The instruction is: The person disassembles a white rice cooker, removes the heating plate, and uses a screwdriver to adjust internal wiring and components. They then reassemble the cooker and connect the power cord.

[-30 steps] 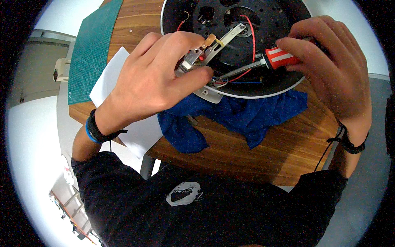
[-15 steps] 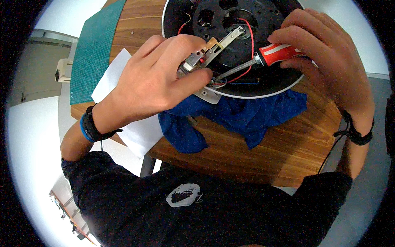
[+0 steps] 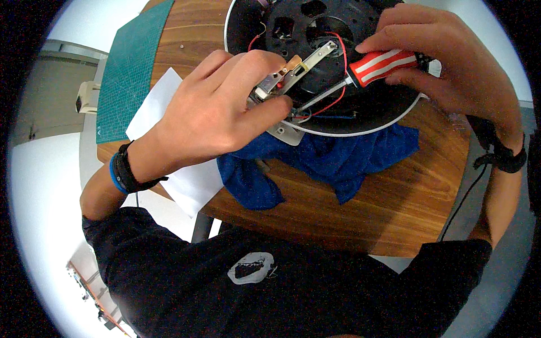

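I see one metal bracket assembly (image 3: pixel 290 73), silver with a tan end piece, pinched in my left hand (image 3: pixel 217 115) over one round black device (image 3: pixel 338 56) on the wooden table (image 3: pixel 360 197). My right hand (image 3: pixel 451 62) grips one red-and-white-handled screwdriver (image 3: pixel 360 73), fingers closed around it. One blue cloth (image 3: pixel 332 163) lies beneath.
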